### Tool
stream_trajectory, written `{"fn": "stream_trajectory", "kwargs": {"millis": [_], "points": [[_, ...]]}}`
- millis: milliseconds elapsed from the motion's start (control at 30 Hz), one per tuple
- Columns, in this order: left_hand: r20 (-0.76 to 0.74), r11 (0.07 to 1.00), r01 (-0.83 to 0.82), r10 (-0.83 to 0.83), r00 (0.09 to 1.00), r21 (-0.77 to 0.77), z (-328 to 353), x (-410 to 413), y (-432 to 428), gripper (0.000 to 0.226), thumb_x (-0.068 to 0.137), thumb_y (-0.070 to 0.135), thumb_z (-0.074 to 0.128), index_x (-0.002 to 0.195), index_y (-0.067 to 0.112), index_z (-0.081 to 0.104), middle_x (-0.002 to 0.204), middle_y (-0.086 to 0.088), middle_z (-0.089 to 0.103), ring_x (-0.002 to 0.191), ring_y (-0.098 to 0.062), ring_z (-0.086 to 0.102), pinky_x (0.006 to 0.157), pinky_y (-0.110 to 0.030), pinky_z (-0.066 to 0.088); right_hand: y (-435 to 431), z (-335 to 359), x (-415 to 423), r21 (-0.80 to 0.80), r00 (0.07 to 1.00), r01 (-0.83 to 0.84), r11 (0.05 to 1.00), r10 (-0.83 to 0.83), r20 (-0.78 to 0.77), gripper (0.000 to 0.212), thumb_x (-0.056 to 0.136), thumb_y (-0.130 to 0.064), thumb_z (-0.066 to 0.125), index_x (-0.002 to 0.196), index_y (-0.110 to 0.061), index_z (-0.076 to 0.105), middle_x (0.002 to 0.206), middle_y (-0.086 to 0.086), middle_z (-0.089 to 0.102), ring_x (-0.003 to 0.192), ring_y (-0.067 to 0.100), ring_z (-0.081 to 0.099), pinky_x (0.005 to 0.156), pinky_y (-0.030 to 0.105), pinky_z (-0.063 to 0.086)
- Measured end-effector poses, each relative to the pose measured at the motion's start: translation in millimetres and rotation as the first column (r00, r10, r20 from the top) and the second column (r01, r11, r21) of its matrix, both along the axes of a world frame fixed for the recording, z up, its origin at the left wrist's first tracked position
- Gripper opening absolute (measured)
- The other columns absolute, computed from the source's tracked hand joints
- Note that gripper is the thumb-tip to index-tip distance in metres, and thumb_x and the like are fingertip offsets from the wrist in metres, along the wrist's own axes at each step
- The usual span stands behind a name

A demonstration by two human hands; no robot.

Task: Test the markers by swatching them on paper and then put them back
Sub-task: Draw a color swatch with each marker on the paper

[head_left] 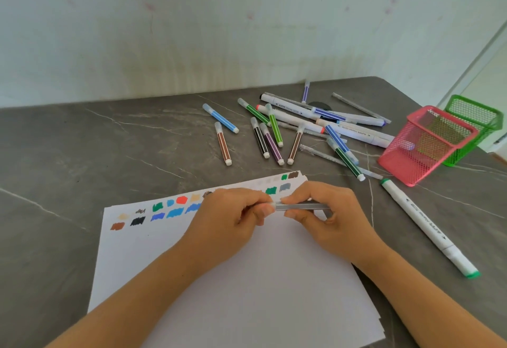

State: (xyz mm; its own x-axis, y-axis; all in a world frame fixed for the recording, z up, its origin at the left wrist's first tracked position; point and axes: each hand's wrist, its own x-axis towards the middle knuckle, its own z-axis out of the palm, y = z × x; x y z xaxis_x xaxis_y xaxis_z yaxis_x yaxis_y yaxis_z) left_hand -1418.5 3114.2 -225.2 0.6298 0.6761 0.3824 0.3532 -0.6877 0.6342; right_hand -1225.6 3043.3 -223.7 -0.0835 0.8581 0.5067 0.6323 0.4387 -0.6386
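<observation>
A thin grey pen (299, 206) lies level between both hands above the white paper (260, 279). My left hand (227, 218) pinches its left end, which has a clear cap. My right hand (329, 216) grips the barrel with thumb and fingers. Rows of colour swatches (164, 210) run along the paper's far edge. Several markers (274, 133) lie scattered on the grey table beyond the paper. A long white marker with green ends (428, 227) lies to the right of my right hand.
A pink mesh holder (428, 142) stands at the right, with a green mesh holder (472, 125) just behind it. The grey marble-look table (82, 155) ends at a pale wall behind. The table's right corner is near the holders.
</observation>
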Motion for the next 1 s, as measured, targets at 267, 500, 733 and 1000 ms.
{"fn": "stream_trajectory", "kwargs": {"millis": [267,500,733,1000], "points": [[-0.053,0.99,-0.083,0.077,0.996,-0.111,7.7,12.7,-5.9,0.051,0.085,0.062,0.046,0.13,0.038,0.05,0.116,0.023,0.06,0.101,0.006,0.051,0.081,-0.002,0.035,-10.4,7.1,12.6,0.038,0.962,0.2,0.979,-0.203,0.181,0.024,0.08,-0.048,0.062,0.093,-0.03,0.072,0.088,-0.021,0.063,0.081,0.006,0.06,0.067,0.031,0.054],[-0.379,0.95,-0.003,0.127,0.916,0.312,2.4,16.2,-7.3,0.06,0.095,0.057,0.022,0.138,0.022,0.046,0.134,0.002,0.055,0.121,-0.018,0.054,0.1,-0.037,0.029,-48.4,7.6,44.1,-0.03,0.813,0.564,0.825,-0.549,0.196,0.019,0.079,-0.022,0.075,0.093,-0.033,0.071,0.079,-0.022,0.06,0.07,0.006,0.057,0.062,0.021,0.046],[-0.513,0.977,0.06,0.056,0.856,0.207,0.9,19.1,-8.0,0.075,0.083,0.069,0.004,0.146,0.034,0.027,0.149,0.019,0.015,0.138,-0.004,0.026,0.108,-0.023,0.01,-74.0,-0.7,62.8,0.003,0.709,0.652,0.759,-0.61,0.354,0.016,0.079,-0.023,0.075,0.095,-0.025,0.073,0.101,-0.011,0.069,0.091,0.01,0.061,0.074,0.025,0.049],[-0.501,0.981,0.055,0.046,0.864,0.185,-0.9,21.1,-7.9,0.083,0.074,0.073,-0.009,0.147,0.039,0.012,0.142,0.025,-0.003,0.129,0.009,0.003,0.107,-0.02,0.001,-74.5,4.2,62.2,0.065,0.659,0.663,0.746,-0.622,0.423,0.02,0.08,-0.028,0.074,0.1,-0.025,0.073,0.106,-0.01,0.07,0.102,0.013,0.062,0.076,0.025,0.048]]}}
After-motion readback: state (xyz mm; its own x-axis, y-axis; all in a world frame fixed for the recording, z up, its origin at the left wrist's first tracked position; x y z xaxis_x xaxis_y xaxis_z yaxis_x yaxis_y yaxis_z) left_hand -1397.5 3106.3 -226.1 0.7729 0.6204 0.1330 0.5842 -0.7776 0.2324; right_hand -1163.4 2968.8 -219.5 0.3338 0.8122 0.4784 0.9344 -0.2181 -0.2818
